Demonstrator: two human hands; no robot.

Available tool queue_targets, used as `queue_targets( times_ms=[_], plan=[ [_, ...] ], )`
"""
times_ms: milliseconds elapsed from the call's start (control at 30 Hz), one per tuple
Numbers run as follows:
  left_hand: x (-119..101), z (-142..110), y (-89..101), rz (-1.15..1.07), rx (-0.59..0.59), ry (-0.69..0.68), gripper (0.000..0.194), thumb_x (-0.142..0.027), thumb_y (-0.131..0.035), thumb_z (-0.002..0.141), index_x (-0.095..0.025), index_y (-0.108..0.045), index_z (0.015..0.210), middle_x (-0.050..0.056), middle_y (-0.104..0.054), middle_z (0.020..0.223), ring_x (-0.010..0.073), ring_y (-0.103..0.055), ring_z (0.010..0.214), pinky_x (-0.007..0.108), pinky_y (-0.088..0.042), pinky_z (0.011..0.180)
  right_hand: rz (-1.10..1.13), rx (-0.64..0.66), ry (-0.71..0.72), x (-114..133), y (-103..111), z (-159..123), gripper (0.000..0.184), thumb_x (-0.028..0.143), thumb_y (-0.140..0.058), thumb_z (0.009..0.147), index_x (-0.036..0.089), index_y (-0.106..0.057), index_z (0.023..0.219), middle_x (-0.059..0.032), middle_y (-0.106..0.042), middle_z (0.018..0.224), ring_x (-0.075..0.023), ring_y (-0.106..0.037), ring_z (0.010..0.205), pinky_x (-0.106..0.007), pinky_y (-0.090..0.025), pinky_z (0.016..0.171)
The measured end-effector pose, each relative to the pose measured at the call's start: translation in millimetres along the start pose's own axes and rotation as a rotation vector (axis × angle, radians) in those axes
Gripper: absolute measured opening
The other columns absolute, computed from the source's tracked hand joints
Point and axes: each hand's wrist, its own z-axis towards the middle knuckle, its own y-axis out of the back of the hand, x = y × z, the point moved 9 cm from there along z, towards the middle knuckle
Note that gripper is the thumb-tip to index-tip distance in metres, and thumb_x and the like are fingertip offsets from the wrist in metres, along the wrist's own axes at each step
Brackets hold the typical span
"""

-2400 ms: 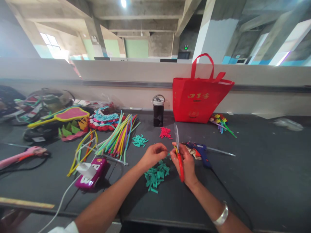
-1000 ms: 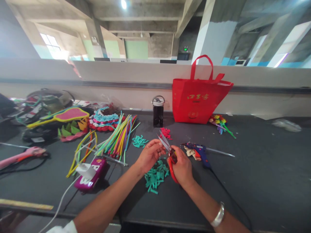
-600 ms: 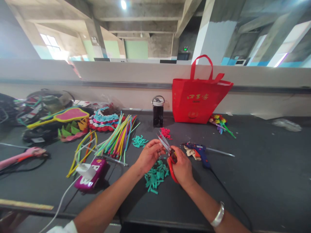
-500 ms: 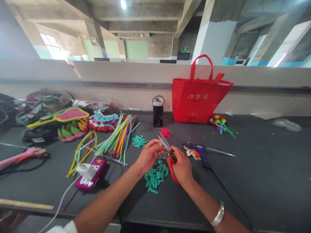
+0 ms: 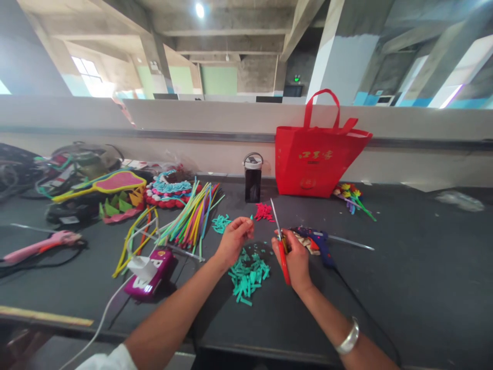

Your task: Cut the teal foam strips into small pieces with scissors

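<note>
My left hand (image 5: 236,240) pinches a small teal strip (image 5: 251,218) between thumb and fingertips, its tip poking up. To the right, my right hand (image 5: 293,259) is wrapped round red-handled scissors (image 5: 284,261), their blades pointing up and away from me. Between and below my hands lies a loose pile of cut teal strips (image 5: 248,280) on the dark table. A smaller heap of teal pieces (image 5: 221,224) sits just beyond my left hand, and a heap of red pieces (image 5: 264,211) lies beyond both hands.
A blue glue gun (image 5: 320,241) lies right of my right hand, its cord trailing forward. Leftward are a bundle of coloured pipe cleaners (image 5: 192,216) and a purple power strip (image 5: 148,280). A black-and-white bottle (image 5: 252,180) and a red bag (image 5: 316,164) stand behind.
The scissors have moved away from my left fingertips, to the right, and turned more upright. My left hand has shifted slightly left, with the teal tip now showing.
</note>
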Motion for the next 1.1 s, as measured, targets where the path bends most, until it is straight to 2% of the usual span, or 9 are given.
queue_targets(
  times_ms=[300,467,633,767,900,967,1033,1100],
  plan=[
    [-29.1,10.6,52.1,0.337,-0.318,-0.198,0.029,-0.043,-0.071,0.067,-0.016,-0.061,0.067,-0.002,-0.056,0.059,0.0067,-0.043,0.049,0.021,-0.034,0.052,0.103,-0.027,-0.010,-16.1,2.3,4.6,0.030,0.037,-0.056,0.083,0.017,-0.062,0.105,-0.0052,-0.070,0.089,-0.0164,-0.064,0.074,-0.029,-0.051,0.072],
    [-32.2,10.6,77.4,0.410,-0.478,-0.118,0.025,-0.038,-0.070,0.063,-0.015,-0.061,0.067,-0.001,-0.058,0.058,0.0060,-0.040,0.044,0.021,-0.032,0.046,0.120,-0.019,0.009,-14.9,2.9,3.0,0.032,0.037,-0.057,0.082,0.017,-0.062,0.106,-0.0059,-0.070,0.092,-0.0170,-0.064,0.076,-0.031,-0.051,0.075],
    [-32.8,15.2,89.8,0.434,-0.504,-0.034,0.019,-0.030,-0.067,0.060,-0.013,-0.061,0.066,0.002,-0.060,0.058,0.0062,-0.039,0.040,0.023,-0.032,0.043,0.124,-0.011,0.016,-16.8,4.8,1.7,0.031,0.037,-0.057,0.083,0.017,-0.062,0.106,-0.0055,-0.070,0.090,-0.0166,-0.064,0.075,-0.031,-0.051,0.074],
    [-44.6,14.0,93.3,0.492,-0.464,-0.022,0.017,-0.026,-0.065,0.058,-0.014,-0.062,0.071,0.001,-0.060,0.060,0.0072,-0.041,0.041,0.023,-0.033,0.045,0.150,-0.034,0.002,-21.4,8.2,2.1,0.033,0.039,-0.057,0.082,0.016,-0.063,0.105,-0.0053,-0.069,0.087,-0.0164,-0.063,0.072,-0.029,-0.051,0.069],
    [-56.6,-9.0,88.9,0.628,-0.338,-0.030,0.018,-0.026,-0.069,0.056,-0.015,-0.065,0.070,-0.002,-0.058,0.058,0.0093,-0.046,0.049,0.023,-0.035,0.050,0.168,-0.047,-0.020,-23.1,10.3,3.3,0.033,0.040,-0.057,0.082,0.016,-0.064,0.104,-0.0060,-0.070,0.088,-0.0170,-0.064,0.073,-0.030,-0.051,0.071],
    [-53.6,-28.0,70.7,0.935,-0.123,-0.032,0.017,-0.031,-0.065,0.063,-0.015,-0.066,0.070,-0.001,-0.061,0.062,0.0120,-0.051,0.057,0.023,-0.038,0.055,0.169,-0.047,-0.017,-21.4,10.6,3.7,0.033,0.040,-0.057,0.082,0.016,-0.064,0.105,-0.0061,-0.069,0.088,-0.0173,-0.064,0.074,-0.030,-0.051,0.072],
    [-46.1,-51.8,55.7,1.247,0.028,-0.050,0.017,-0.032,-0.060,0.070,-0.016,-0.067,0.072,0.000,-0.062,0.065,0.0144,-0.054,0.063,0.025,-0.038,0.059,0.162,-0.037,-0.005,-19.1,9.8,3.7,0.033,0.039,-0.056,0.081,0.017,-0.063,0.104,-0.0057,-0.069,0.088,-0.0171,-0.063,0.073,-0.030,-0.051,0.072],
    [-38.8,-72.0,47.5,1.497,0.073,-0.052,0.016,-0.029,-0.057,0.074,-0.017,-0.067,0.074,0.003,-0.065,0.072,0.0164,-0.057,0.070,0.026,-0.039,0.065,0.151,-0.025,0.009,-16.7,8.7,3.2,0.032,0.038,-0.057,0.081,0.017,-0.063,0.104,-0.0055,-0.069,0.088,-0.0171,-0.063,0.073,-0.030,-0.051,0.071]
  ],
)
